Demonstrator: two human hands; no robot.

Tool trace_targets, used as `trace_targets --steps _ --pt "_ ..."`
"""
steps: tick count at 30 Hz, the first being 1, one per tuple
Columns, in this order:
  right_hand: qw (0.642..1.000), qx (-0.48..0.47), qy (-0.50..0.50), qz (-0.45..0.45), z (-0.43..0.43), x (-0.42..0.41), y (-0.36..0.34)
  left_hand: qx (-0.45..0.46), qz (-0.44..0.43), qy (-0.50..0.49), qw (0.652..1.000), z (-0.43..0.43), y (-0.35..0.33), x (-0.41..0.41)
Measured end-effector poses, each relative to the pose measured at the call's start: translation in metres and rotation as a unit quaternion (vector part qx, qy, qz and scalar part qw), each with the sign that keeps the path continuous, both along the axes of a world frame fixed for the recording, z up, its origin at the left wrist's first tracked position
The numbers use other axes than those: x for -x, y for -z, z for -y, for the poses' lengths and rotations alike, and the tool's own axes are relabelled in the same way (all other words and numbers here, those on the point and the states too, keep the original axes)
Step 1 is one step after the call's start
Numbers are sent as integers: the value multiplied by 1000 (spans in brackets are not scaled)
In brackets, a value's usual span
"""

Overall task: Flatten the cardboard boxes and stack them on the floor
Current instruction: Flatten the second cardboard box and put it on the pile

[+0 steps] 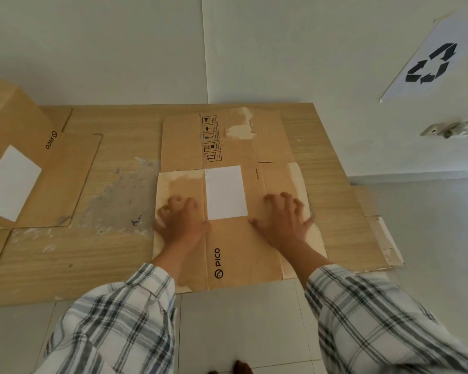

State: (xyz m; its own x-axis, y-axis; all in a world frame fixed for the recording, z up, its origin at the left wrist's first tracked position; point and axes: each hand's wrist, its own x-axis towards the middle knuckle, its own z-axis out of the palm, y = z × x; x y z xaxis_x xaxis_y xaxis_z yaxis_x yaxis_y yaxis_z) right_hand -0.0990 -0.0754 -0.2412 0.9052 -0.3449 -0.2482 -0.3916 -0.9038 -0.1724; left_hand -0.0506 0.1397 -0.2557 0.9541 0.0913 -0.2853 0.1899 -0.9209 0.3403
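A flattened brown cardboard box (235, 147) with a white label and "PICO" print lies on a wood-grain board (97, 255) on the floor. My left hand (181, 222) presses flat on its left panel, fingers spread. On the panel right of the label rests my right hand (284, 221), also flat with fingers spread. Neither hand grips anything. At the far left stands a second PICO box (14, 157), still set up, with a white label on its side.
The board lies on white floor tiles (243, 327) against a white wall. A recycling sign (430, 60) hangs on the right wall above a socket (443, 130). More flat cardboard (384, 238) pokes out under the board's right edge.
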Motion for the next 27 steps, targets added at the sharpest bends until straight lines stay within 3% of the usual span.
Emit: trace_targets --steps 3,11,16,20,27 --pt "986 -64 151 -38 23 2 0 33 -88 -120 988 -24 0 -5" --pt "938 -187 291 -17 49 5 -13 230 -59 -247 939 -51 -8 -21" --pt "920 -240 308 29 52 9 -29 287 -24 -282 915 -54 -19 -14" --pt "924 -200 304 114 50 8 -50 269 29 -288 919 -37 -49 -12" --pt "939 -140 255 184 101 1 -124 305 94 -253 913 20 -130 -20"
